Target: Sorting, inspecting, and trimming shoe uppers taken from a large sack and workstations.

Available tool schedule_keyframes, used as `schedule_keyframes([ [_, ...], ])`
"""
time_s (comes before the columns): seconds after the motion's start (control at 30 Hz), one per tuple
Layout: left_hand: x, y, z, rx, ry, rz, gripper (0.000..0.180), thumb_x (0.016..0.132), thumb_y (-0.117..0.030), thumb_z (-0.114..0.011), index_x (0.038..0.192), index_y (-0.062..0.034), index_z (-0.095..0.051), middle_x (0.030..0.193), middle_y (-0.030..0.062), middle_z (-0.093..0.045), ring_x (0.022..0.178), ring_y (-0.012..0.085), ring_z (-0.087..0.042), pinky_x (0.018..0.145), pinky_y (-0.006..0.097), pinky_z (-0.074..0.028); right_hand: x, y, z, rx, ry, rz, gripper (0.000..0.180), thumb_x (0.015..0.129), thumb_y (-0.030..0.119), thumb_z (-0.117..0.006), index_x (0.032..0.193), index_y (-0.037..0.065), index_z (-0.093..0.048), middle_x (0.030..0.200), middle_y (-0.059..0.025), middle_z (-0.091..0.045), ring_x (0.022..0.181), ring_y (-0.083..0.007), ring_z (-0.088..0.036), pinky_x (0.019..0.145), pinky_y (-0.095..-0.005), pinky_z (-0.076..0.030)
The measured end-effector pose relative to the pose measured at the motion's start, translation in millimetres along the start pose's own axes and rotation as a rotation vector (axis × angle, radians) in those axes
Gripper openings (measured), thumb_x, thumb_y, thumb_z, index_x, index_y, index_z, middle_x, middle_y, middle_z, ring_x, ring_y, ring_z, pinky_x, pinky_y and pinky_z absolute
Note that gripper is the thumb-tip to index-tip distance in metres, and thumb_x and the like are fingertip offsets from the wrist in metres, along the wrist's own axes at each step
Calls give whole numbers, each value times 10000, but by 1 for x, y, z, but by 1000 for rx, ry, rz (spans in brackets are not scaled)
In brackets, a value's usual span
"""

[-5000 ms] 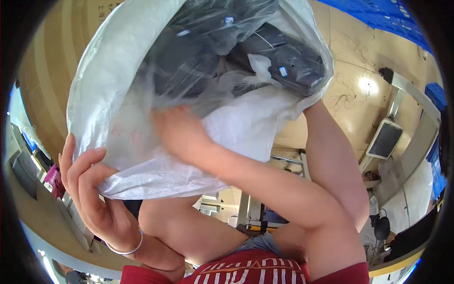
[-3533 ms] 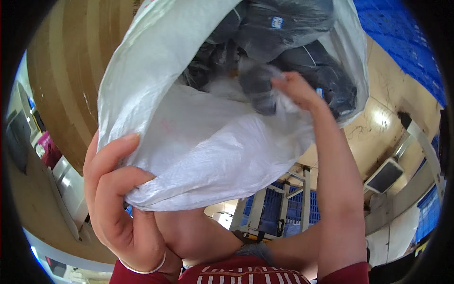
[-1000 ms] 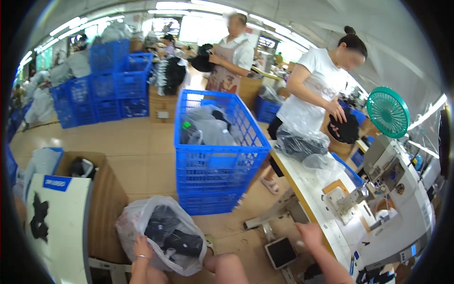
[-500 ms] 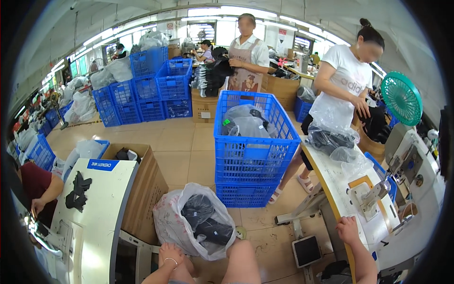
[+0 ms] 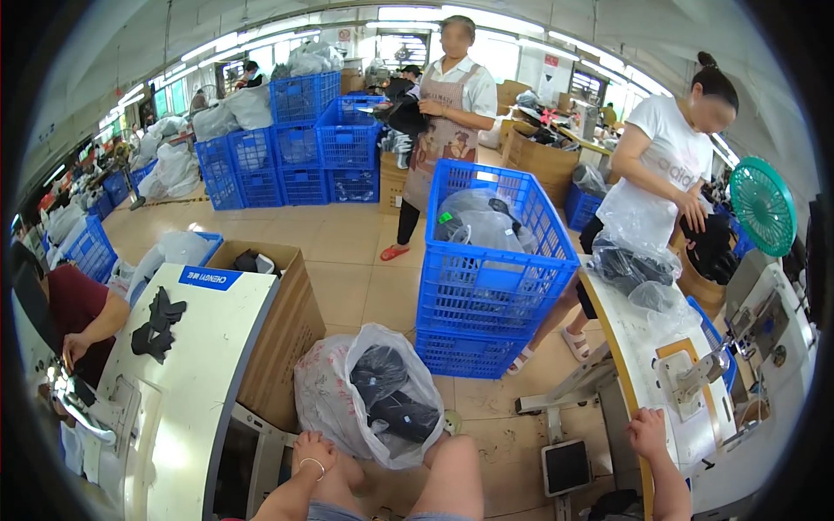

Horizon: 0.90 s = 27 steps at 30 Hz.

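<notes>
My left hand [image 5: 314, 451] lies flat on my left knee, fingers stretched out and holding nothing; a thin bracelet circles its wrist. My right hand [image 5: 647, 432] rests at the near edge of the white sewing table [image 5: 641, 363] on the right, its fingers loosely bent and nothing visible in them. On that table stands a sewing machine [image 5: 695, 382], beyond my right hand. Between and in front of my knees a white plastic sack [image 5: 326, 382] gapes open. Inside it are dark bundles [image 5: 400, 415] in clear plastic, their exact kind hard to tell.
Two stacked blue crates [image 5: 486, 282] stand ahead. A person in an apron [image 5: 447, 113] carries dark pieces; another in a white shirt [image 5: 665, 165] handles black items by a green fan [image 5: 763, 206]. A cardboard box [image 5: 287, 339] adjoins the left table [image 5: 195, 347]. A pedal [image 5: 566, 467] is below right.
The view has turned slightly left, shifting the scene rightward. The aproned person has stepped out from behind the crates, carrying the dark pieces. My hands stay where they were.
</notes>
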State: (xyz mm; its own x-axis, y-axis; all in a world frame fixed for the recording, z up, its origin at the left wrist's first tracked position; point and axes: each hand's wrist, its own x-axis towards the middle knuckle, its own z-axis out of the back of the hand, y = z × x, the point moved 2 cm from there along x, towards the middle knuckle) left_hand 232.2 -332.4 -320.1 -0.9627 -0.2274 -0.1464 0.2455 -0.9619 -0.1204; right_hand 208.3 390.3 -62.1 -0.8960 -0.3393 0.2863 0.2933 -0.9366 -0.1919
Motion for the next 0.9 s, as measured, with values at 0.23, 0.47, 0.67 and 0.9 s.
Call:
schedule_keyframes([
  [0.23,-2,7,-5,21,63,51,294,810,-416,-564,1030,-315,-729,1378,-1,-481,1342,307,-288,1055,601,-260,-4,-4,-9,-47,-16,0,45,631,119,-664,640,147,-630,840,-43,-556,821,-257,-531,761,-416,-365],
  [0.47,-6,27,-13,-38,57,91,301,816,-422,-558,1036,-315,-733,1381,2,-474,1344,308,-281,1058,607,-246,-3,-1,-7,-38,-45,-19,32,620,112,-673,618,117,-641,827,-67,-551,825,-274,-526,765,-419,-368],
  [0.67,-5,27,-11,-86,42,98,278,801,-412,-585,976,-262,-740,1363,12,-490,1336,288,-292,1051,616,-258,0,2,-3,-17,-35,-1,45,622,89,-655,598,112,-625,805,-74,-538,807,-279,-524,755,-422,-367],
  [0.9,-3,22,-8,-80,13,83,259,792,-401,-594,924,-238,-747,1320,22,-513,1314,299,-315,1045,615,-265,-1,4,-1,-27,-22,-13,54,617,80,-652,594,120,-624,800,-74,-529,810,-279,-520,761,-423,-367],
])
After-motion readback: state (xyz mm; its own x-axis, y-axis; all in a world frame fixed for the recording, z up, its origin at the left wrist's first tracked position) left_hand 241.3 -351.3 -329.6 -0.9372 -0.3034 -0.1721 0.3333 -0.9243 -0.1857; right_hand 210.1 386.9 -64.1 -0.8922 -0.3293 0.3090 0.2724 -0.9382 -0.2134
